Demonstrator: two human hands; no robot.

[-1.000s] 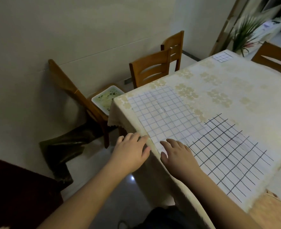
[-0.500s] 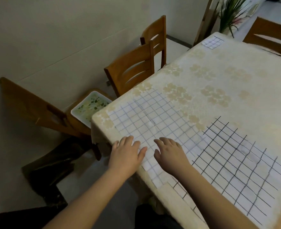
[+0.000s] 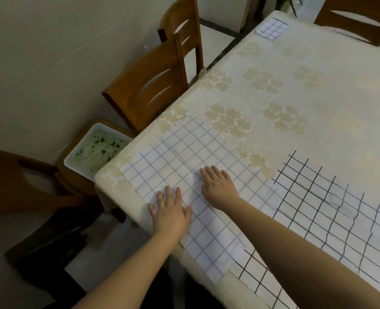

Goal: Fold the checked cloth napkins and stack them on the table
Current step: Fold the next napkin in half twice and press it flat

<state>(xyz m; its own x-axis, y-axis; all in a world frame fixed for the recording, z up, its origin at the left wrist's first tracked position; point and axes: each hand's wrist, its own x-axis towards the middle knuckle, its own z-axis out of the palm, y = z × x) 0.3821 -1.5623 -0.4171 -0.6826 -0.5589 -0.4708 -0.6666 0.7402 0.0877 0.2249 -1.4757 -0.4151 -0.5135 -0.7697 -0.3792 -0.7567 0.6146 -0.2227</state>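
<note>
Head view: the left hand lies flat on the blue-checked napkin near the worktop's near edge, fingers straight and slightly spread, gripping nothing. The right hand lies flat on the same napkin, just beside the left and further in from the edge, fingers likewise extended and holding nothing. The blue-checked napkin is spread open at the left corner of the worktop, with a faint crease line running across it. Its right margin meets or slightly overlaps the black-checked napkin, which lies unfolded to the right and shows several wrinkles. A small folded checked napkin sits at the far end of the worktop, well apart from both. Handling assessment: the cloth appears thin, light and limp; it will not hold shape unsupported and is likely to slide on the smooth patterned worktop cover. Recommended hold: pinch two adjacent corners along one edge, lift, carry across to the opposite edge, then press flat along the fold. A wooden chair and a white tray stand to the left, off the worktop.
</note>
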